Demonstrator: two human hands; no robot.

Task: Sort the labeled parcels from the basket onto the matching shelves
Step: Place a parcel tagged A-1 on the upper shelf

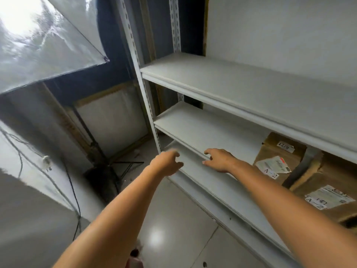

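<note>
Your right hand (219, 161) reaches to the front edge of the middle shelf (202, 122) of the white metal shelving unit. Its fingers (209, 151) are spread and relaxed and grip nothing; I cannot tell whether they touch the edge. Your left hand (167, 163) hangs just beside it, in front of the unit's perforated corner post (144, 89). Its fingers are loosely curled and also hold nothing. Two brown parcels sit further right on that same middle shelf, under the upper shelf (231, 80). The nearer-to-hand parcel (280, 151) carries a label reading A-2 (271, 173), and the second parcel (326, 171) beside it shows another A-2 label (316, 203). Both lie well apart from your hands. Glossy floor tiles (173, 219) show below your arms, and a dark cable (74, 192) hangs at left beneath a clear plastic sheet (48, 45).
</note>
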